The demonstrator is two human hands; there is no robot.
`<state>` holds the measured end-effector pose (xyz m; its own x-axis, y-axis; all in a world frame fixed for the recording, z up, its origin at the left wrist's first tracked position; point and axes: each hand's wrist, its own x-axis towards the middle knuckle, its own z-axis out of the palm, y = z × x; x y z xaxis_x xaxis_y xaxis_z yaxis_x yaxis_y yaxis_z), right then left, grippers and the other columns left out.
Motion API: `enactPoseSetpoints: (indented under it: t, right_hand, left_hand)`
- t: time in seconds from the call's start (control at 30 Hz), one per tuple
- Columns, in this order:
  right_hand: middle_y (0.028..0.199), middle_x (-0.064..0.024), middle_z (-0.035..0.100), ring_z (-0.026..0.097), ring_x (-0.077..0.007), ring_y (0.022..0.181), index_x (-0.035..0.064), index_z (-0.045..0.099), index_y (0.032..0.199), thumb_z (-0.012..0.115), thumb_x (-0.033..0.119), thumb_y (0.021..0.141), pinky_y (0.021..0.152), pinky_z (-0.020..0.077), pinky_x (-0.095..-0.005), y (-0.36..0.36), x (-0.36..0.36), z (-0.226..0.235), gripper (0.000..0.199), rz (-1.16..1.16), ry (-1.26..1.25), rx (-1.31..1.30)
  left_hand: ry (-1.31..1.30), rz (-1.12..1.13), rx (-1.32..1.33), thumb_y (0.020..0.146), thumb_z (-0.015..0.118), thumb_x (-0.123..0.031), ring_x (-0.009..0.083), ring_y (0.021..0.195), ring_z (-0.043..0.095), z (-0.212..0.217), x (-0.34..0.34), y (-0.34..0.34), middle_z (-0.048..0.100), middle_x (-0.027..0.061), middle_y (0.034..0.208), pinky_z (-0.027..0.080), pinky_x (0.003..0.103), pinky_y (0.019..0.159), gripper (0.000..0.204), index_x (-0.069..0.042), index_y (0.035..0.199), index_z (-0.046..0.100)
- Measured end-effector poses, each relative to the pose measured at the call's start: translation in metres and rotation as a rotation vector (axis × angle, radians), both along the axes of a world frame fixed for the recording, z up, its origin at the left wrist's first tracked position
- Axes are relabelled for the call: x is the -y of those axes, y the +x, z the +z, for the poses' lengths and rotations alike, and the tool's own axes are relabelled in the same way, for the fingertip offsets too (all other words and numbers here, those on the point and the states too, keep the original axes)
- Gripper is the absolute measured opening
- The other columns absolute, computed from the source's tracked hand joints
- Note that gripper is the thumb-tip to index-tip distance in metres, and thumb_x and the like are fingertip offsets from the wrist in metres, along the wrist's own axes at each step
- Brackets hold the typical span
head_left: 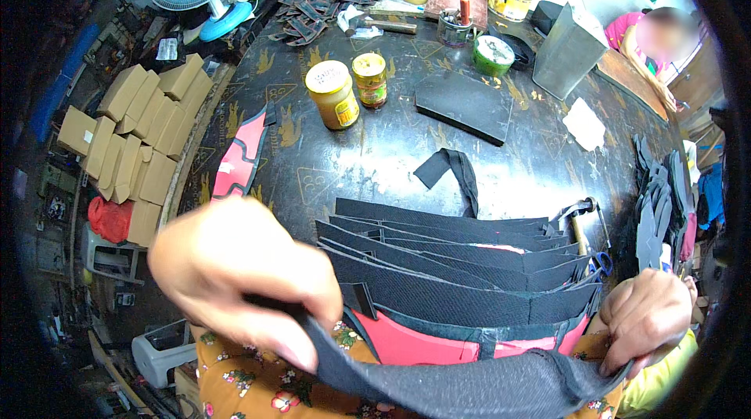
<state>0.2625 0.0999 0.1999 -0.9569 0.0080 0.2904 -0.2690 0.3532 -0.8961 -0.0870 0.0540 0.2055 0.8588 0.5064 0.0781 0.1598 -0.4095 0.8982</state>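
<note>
A wide black fabric strip [461, 384] curves across the front, close to my lap. My left hand [242, 274] is closed, pinching its left end between thumb and fingers. At the right end, my right hand [649, 313] pinches the strip as well. Just beyond it lies a pink piece with black trim [422, 339], partly covered by the strip. Behind that, several black fabric panels [469, 286] overlap in a stack at the table's near edge. A hammer [579, 227] and blue-handled scissors [602, 264] show beside the stack, partly hidden.
Another pink piece [241, 154] lies left on the dark table [375, 161]. Farther back are two jars [332, 94], a black block [463, 106], a metal can [569, 51] and a second hammer [391, 26]. Cardboard boxes [141, 118] stand left. Two people sit across the table.
</note>
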Motion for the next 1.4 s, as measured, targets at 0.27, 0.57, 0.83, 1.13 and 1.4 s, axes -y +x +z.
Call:
enactPoseSetpoints:
  t: [0.27, 0.57, 0.83, 1.13, 1.4]
  right_hand:
    - [0.070, -0.0103, 0.069, 0.065, -0.0205, 0.053, -0.0018, 0.073, 0.084, 0.078, 0.024, 0.088, 0.047, 0.0487, -0.0278, 0.061, -0.002, 0.003, 0.026, -0.185, 0.173, 0.150]
    - [0.083, -0.0158, 0.068, 0.066, -0.0265, 0.064, -0.0111, 0.062, 0.118, 0.053, 0.026, 0.105, 0.058, 0.0533, -0.0359, 0.071, 0.012, -0.022, 0.041, 0.398, -0.001, 0.222]
    - [0.058, -0.0069, 0.054, 0.057, -0.0272, 0.049, 0.0074, 0.062, 0.076, 0.087, 0.026, 0.077, 0.043, 0.0372, -0.0380, 0.027, 0.007, -0.062, 0.032, -0.232, 0.141, 0.299]
    - [0.064, -0.0017, 0.053, 0.047, -0.0165, 0.046, 0.0047, 0.061, 0.080, 0.093, 0.068, 0.041, 0.045, 0.0292, -0.0301, 0.084, -0.001, -0.081, 0.081, -0.482, 0.446, 0.051]
    - [0.092, -0.0048, 0.051, 0.051, -0.0120, 0.070, -0.0047, 0.058, 0.110, 0.079, 0.080, 0.058, 0.058, 0.0402, -0.0244, 0.084, -0.018, -0.093, 0.101, -1.174, -0.012, 0.096]
  left_hand:
    - [0.054, -0.088, 0.209, 0.074, 0.091, -0.010, 0.0132, 0.044, 0.059, 0.002, -0.002, -0.042, 0.067, 0.0079, 0.064, 0.039, 0.023, 0.038, 0.033, 0.005, 0.089, 0.066]
    - [-0.423, -0.305, 0.025, 0.096, 0.070, -0.023, 0.0293, 0.066, 0.066, -0.050, 0.013, -0.022, 0.064, 0.0127, 0.080, 0.048, 0.035, 0.056, 0.026, 0.001, 0.099, 0.061]
    - [-0.062, 0.201, -0.091, 0.083, 0.082, -0.034, 0.0300, 0.061, 0.056, -0.096, 0.014, -0.010, 0.056, 0.0145, 0.071, 0.043, 0.036, 0.057, 0.038, -0.002, 0.084, 0.060]
    - [-0.035, 0.979, 0.098, 0.083, 0.082, -0.022, 0.0161, 0.075, 0.063, -0.157, 0.006, -0.108, 0.064, 0.0062, 0.087, 0.050, 0.030, 0.067, 0.037, 0.000, 0.105, 0.061]
    - [0.172, 1.830, -0.896, 0.069, 0.083, -0.057, 0.0425, 0.122, 0.059, -0.310, -0.015, -0.248, 0.059, 0.0295, 0.131, 0.046, 0.049, 0.104, 0.104, 0.003, 0.144, 0.043]
